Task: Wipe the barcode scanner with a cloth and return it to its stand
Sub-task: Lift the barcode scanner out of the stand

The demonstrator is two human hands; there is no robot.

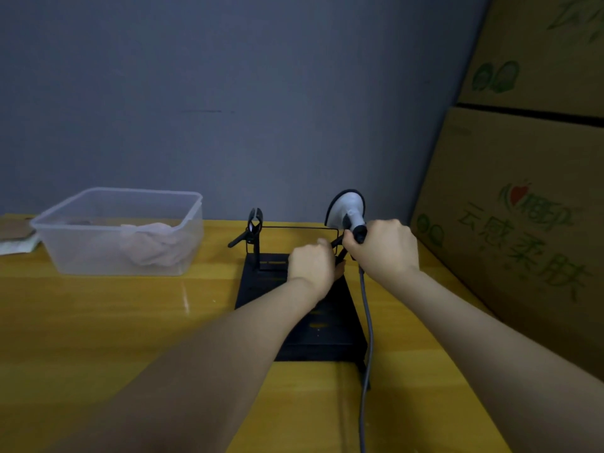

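The right hand is wrapped tight around the handle of the scanner, held up at the right clip of the black stand, and the left hand is closed on that clip. The cloth lies in the clear box, well apart. The scanner could slip out of the clip, or its cord could pull it off the surface.

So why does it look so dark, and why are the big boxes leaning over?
Head view: the room is dim, so the wall looks grey-blue and grainy; a pale glare streak shines on the yellow table; the wide-angle lens tilts the cardboard boxes; the near forearms look soft and blurred.
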